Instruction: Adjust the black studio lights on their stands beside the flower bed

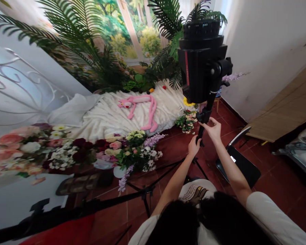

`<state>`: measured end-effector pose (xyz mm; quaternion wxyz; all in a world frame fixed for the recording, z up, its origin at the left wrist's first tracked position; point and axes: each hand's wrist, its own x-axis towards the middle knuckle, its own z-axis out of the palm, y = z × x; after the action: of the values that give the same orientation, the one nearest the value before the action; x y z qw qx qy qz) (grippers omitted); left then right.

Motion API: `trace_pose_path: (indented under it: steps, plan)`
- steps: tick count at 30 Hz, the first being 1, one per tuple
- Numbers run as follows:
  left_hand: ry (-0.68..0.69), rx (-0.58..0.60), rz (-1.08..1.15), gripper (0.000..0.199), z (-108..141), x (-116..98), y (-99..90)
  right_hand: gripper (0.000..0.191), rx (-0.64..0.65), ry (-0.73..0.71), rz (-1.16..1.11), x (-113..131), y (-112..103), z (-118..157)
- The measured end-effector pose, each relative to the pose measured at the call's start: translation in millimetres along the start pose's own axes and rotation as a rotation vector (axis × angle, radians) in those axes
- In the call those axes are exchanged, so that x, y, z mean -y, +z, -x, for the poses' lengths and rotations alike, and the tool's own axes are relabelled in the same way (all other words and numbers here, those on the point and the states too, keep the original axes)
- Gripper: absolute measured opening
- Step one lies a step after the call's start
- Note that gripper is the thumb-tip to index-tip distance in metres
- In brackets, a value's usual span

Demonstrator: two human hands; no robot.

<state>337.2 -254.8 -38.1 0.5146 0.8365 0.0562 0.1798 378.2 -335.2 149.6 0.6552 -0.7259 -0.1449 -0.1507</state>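
Head – L hand [194, 147] wrapped rnd pole [201, 131] – R hand [213, 130] half-curled at collar [203, 116]

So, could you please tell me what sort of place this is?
Probably a small photo studio: a black studio light on a stand, a garden-scene backdrop, and a pink plush toy on white fluffy cloth.

Bright backdrop, dim floor: we see uneven light.
The window backdrop [127, 30] glows brightest, while the red floor [272, 163] sinks into shade. We find the black studio light [201, 71] showing little surface detail. Wide-angle stretch pulls at the edges; flowers [12, 146] at far left look smeared, and glare edges the chair [248, 170] back.
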Motion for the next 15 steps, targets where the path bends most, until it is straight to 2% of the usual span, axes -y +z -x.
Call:
trace_pose_path:
  steps: [2, 5, 9, 11, 13, 15]
  plan:
    - [-0.001, -0.003, 0.007, 0.043, 0.9, 0.9, -1.0, 0.04, -0.001, 0.007, -0.035, -10.6, -2.3, 11.3]
    - [0.004, 0.009, 0.016, 0.042, 2.1, 1.0, -2.3, 0.04, 0.065, 0.05, -0.009, -42.0, -17.7, 38.9]
    - [0.01, 0.02, -0.002, 0.04, 1.5, 1.6, -2.6, 0.043, 0.168, 0.231, 0.236, -95.0, -41.1, 86.1]
    - [0.011, 0.015, -0.003, 0.04, 0.8, 2.6, -2.4, 0.037, 0.17, 0.324, 0.229, -117.3, -42.6, 104.5]
    - [0.02, 0.016, 0.002, 0.04, 0.5, 3.5, -2.3, 0.025, 0.102, 0.483, 0.024, -134.2, -36.6, 114.6]
    - [0.026, 0.02, 0.007, 0.04, 0.5, 4.0, -2.3, 0.011, 0.06, 0.711, -0.323, -146.0, -27.6, 116.7]
